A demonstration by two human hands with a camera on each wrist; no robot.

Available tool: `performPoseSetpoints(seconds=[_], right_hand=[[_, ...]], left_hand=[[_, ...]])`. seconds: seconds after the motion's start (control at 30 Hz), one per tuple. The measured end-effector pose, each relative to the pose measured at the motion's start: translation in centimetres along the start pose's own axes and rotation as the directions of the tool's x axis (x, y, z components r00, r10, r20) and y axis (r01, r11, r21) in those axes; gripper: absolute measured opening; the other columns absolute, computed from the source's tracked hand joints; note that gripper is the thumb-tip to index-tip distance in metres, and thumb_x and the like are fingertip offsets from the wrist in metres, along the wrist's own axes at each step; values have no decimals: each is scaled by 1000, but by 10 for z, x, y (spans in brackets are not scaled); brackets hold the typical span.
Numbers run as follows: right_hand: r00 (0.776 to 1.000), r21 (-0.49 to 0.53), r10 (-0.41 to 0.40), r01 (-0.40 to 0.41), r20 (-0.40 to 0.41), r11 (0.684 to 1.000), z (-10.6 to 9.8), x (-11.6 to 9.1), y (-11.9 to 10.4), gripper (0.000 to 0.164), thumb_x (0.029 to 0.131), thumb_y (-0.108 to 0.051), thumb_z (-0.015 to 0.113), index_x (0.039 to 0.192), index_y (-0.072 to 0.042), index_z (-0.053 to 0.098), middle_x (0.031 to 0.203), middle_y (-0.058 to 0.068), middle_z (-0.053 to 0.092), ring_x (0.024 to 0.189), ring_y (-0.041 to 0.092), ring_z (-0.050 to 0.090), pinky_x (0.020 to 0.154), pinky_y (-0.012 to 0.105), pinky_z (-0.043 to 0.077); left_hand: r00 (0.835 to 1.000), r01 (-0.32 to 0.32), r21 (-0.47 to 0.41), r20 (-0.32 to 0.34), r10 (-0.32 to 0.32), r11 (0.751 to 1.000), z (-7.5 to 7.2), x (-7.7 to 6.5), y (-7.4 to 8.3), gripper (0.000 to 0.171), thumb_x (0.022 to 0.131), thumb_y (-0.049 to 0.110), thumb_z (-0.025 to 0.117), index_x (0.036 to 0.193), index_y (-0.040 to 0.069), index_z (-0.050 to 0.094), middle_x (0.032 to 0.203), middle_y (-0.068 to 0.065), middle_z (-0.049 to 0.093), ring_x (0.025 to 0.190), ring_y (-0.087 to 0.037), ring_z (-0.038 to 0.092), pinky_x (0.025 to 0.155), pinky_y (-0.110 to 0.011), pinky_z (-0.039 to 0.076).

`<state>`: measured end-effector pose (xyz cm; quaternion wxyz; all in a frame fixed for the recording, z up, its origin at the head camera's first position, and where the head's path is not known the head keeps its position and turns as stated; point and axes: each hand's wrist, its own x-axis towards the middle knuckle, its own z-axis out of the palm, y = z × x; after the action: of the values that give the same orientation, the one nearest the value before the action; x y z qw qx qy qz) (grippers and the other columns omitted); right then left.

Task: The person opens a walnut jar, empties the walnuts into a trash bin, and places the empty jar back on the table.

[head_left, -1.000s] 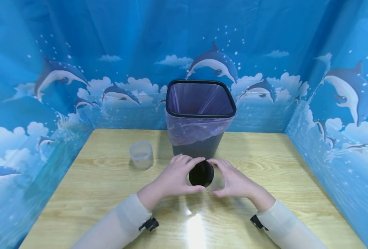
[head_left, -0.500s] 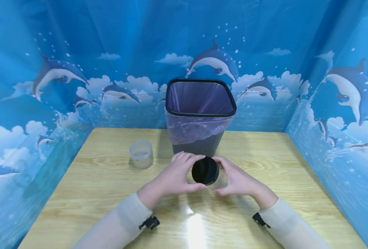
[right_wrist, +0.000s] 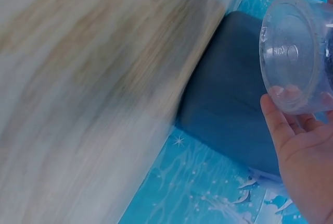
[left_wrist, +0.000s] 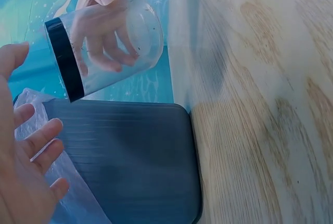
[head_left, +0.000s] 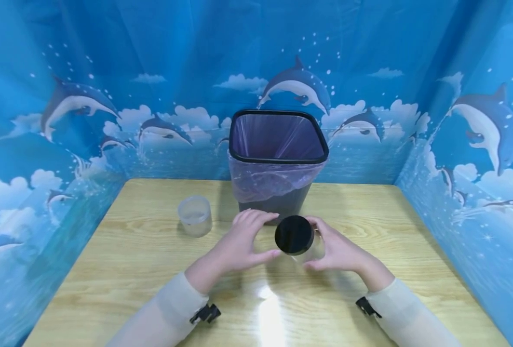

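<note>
A clear plastic jar [left_wrist: 119,41] with a black lid [head_left: 294,235] is in my right hand [head_left: 338,248]. The thumb and fingers of that hand curl round the jar's clear body, and the lid faces up toward the head camera. In the left wrist view the jar looks see-through, with a few dark specks on its wall. My left hand [head_left: 243,243] is to the left of the lid, thumb and fingers spread apart with a gap to the jar. Nothing is held in it.
Right behind the hands stands a dark waste bin [head_left: 278,205] with a black rim and purple liner [head_left: 274,180]. A translucent, lidless cup [head_left: 195,217] stands on the wooden table [head_left: 152,270] to the left. Blue dolphin-print curtains [head_left: 187,58] surround the table.
The jar has shifted right with my right hand, and its lid has turned more toward the head camera. My left fingers have come off the lid and moved slightly left.
</note>
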<state>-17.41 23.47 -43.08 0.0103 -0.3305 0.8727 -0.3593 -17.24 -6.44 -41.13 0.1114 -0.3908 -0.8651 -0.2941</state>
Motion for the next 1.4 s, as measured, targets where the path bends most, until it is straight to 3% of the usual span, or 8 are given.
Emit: performPoseSetpoints(seconds=[0.3, 0.47, 0.73, 1.03, 1.23, 1.4], right_hand=[[995, 10, 95, -94, -35, 995, -12, -7, 8, 106, 68, -36, 93, 148, -7, 31, 138, 7, 50, 126, 25, 51, 105, 50, 44], [987, 52, 146, -143, -60, 988, -19, -11, 15, 104, 71, -30, 93, 150, -6, 29, 142, 11, 48, 128, 29, 49, 105, 53, 42], [975, 70, 203, -198, -89, 978, -28, -14, 42, 101, 74, -24, 90, 149, 0, 27, 140, 18, 47, 128, 36, 47, 105, 58, 40], [957, 95, 278, -270, -83, 958, -38, -16, 58, 108, 74, -28, 90, 152, 0, 21, 142, 23, 43, 133, 43, 42, 110, 60, 34], [947, 109, 317, -310, -57, 944, -40, -16, 67, 107, 77, -28, 88, 152, 1, 19, 145, 26, 41, 136, 48, 38, 111, 62, 30], [932, 115, 360, -354, -36, 928, -42, -16, 74, 108, 77, -31, 88, 153, 0, 17, 146, 27, 38, 136, 51, 37, 111, 63, 29]], left_hand=[[996, 27, -77, -84, -33, 997, -5, -6, -5, 74, 89, 48, 68, 149, 13, 43, 145, -3, 50, 137, -25, 40, 113, -57, 26], [989, 32, -144, -138, -52, 989, -7, -9, -6, 70, 90, 41, 68, 148, 11, 43, 146, -5, 50, 136, -27, 41, 114, -55, 26], [962, 12, -248, -261, -79, 969, -13, -12, -8, 68, 89, 30, 68, 148, 10, 42, 148, -8, 49, 136, -31, 42, 111, -57, 33], [931, -11, -349, -346, -118, 937, -14, -15, -13, 67, 89, 20, 65, 150, 10, 39, 146, -9, 50, 136, -30, 42, 113, -56, 30], [905, -71, -377, -413, -99, 924, -13, -19, -18, 68, 87, 16, 64, 149, 6, 40, 145, -12, 51, 135, -32, 43, 113, -55, 29], [892, -85, -384, -441, -101, 920, -13, -24, -21, 67, 87, 15, 63, 150, 8, 40, 145, -11, 51, 135, -32, 44, 113, -55, 28]])
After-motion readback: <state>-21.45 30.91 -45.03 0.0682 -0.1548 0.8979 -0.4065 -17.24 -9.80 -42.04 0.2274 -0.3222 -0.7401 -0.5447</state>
